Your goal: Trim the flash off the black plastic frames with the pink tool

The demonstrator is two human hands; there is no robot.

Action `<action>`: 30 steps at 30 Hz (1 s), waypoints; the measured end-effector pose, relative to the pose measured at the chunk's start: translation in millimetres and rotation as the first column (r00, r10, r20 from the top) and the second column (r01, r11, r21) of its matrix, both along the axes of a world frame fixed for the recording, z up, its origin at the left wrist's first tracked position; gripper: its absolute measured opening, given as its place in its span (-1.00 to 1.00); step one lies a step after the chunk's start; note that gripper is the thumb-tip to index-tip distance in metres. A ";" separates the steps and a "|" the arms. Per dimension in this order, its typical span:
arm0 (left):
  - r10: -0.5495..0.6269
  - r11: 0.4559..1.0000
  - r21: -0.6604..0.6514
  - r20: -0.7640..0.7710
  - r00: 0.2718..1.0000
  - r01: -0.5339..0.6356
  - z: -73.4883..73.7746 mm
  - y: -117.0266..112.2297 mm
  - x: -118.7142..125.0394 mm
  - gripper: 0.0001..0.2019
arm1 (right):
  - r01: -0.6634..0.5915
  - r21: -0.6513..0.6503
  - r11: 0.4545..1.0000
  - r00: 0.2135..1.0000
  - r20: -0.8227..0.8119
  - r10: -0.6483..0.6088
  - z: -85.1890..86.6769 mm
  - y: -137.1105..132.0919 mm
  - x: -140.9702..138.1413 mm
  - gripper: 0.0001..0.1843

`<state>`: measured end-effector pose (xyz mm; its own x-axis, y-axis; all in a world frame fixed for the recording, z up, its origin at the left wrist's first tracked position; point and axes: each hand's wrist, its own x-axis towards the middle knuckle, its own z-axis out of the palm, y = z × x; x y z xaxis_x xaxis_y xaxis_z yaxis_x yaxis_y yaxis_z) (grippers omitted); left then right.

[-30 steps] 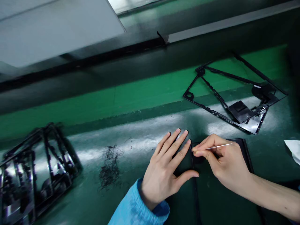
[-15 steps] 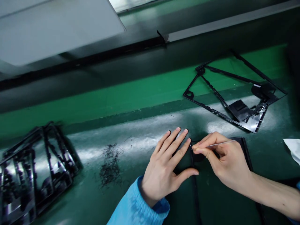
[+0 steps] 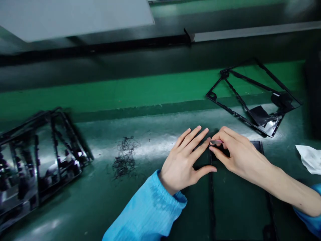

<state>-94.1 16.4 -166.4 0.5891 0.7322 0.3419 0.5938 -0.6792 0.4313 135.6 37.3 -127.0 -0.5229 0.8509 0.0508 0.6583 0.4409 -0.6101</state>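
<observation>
Pinching thin silvery tool (image 3: 216,142) against glossy black frame (image 3: 212,201)

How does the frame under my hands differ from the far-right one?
The near frame is pressed under the left hand, the right hand pinching a tool at its corner; the far frame lies untouched. The near frame is cut off below; the far frame shows whole. Both are black.

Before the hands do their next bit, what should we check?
1. Left hand flat on the black frame: ok.
2. Right hand pinching the thin tool: ok.
3. Tool tip on the frame's edge: cannot tell, the right hand hides it.
4. Left hand well apart from the tool: not ok, it lies right beside it.
5. Shavings pile apart from the frame: ok.
</observation>
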 end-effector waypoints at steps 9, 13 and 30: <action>0.003 1.000 0.001 0.022 1.000 -0.003 0.3 0.5 1.4 -0.29 | -0.092 0.080 0.992 0.977 0.200 0.075 3.6 0.6 -2.4 -0.91; 0.003 1.000 0.009 0.033 0.999 -0.004 -1.3 0.0 1.1 -0.31 | -0.117 0.167 0.979 0.959 0.274 0.067 3.3 -2.1 -7.3 -0.90; 0.007 1.000 -0.019 0.012 1.000 -0.007 0.8 -0.7 1.1 -0.28 | -0.103 -0.066 0.993 0.984 0.136 0.111 11.2 6.0 4.1 -0.91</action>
<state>-93.0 15.8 -165.5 0.5796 0.7429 0.3350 0.5933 -0.6665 0.4514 139.7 43.3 -115.8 -0.6093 0.7891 -0.0772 0.6897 0.4795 -0.5425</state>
